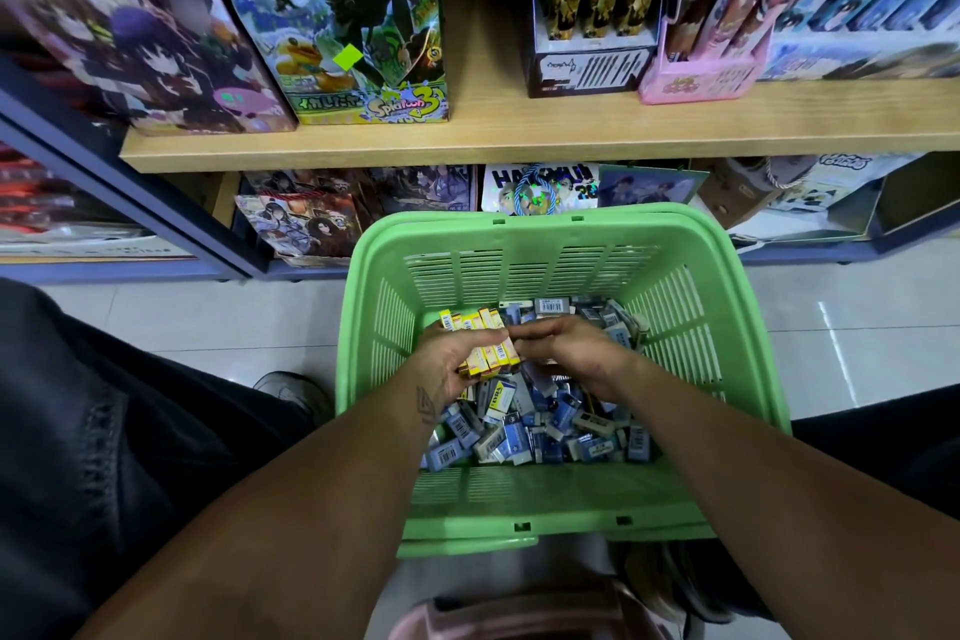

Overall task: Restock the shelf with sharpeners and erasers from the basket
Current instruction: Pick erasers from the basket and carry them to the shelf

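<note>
Yellow boxes (480, 346): a row of small packs, side by side, held in the left hand (451, 363) above the heap in the basket; whether they hold sharpeners or erasers cannot be read. Left grip: fingers and thumb curled round the row, grasping it.

Right hand (571, 353): knuckles up, fingertips meeting the right end of the yellow row. Right grip: fingers bent toward the boxes, but whether they pinch one or only touch cannot be told.

Loose packs (540, 424): blue, white and grey, many with barcodes, piled across the basket floor beneath both hands.

Basket (691, 307): green plastic, slotted walls, standing on the tiled floor (852, 327) between the person's knees, just in front of the shelf.

Shelf (519, 140): light wood board above the basket. A bare strip lies mid-shelf between a Splatoon 3 box (363, 42) on the left and a dark display box (587, 57) on the right; a pink display box (701, 73) stands beside that.

Lower shelf: printed bags (306, 218) and cartons, behind the basket.
</note>
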Demonstrator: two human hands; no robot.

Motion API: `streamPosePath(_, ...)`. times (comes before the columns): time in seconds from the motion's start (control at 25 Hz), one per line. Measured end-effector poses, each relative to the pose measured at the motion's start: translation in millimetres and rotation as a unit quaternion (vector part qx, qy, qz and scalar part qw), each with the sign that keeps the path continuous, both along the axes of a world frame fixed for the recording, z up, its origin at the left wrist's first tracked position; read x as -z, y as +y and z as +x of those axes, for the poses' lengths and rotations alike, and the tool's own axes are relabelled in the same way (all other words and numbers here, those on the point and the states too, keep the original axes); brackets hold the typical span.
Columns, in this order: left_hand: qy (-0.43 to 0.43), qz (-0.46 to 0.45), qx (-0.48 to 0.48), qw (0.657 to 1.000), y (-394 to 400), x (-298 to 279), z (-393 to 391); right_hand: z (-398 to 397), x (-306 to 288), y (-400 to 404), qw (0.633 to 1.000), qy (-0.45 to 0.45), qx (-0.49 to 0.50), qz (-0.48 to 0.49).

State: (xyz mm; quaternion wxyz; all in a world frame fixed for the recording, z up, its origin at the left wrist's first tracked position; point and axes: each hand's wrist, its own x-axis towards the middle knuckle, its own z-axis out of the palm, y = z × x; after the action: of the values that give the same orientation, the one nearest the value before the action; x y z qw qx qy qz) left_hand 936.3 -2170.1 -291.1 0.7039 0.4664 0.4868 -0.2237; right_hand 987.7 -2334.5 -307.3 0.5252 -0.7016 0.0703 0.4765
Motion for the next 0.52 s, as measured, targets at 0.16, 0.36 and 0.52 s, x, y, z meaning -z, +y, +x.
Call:
streamPosePath(0.16, 0.000, 0.092, -0.004, 0.996, -3, 3, 0, -12, 7, 9, 0.868, -0.250, -0.296, -0.310)
streamPosePath(0.36, 0.007, 0.120, -0.025, 0.992, 4, 16, 1, -38, 21, 27, 0.774, -0.324, -0.415, -0.353)
streamPosePath(0.52, 0.007, 0.101, -0.026, 0.995, 9, 18, -2, -30, 32, 34, 0.799, -0.304, -0.404, -0.325)
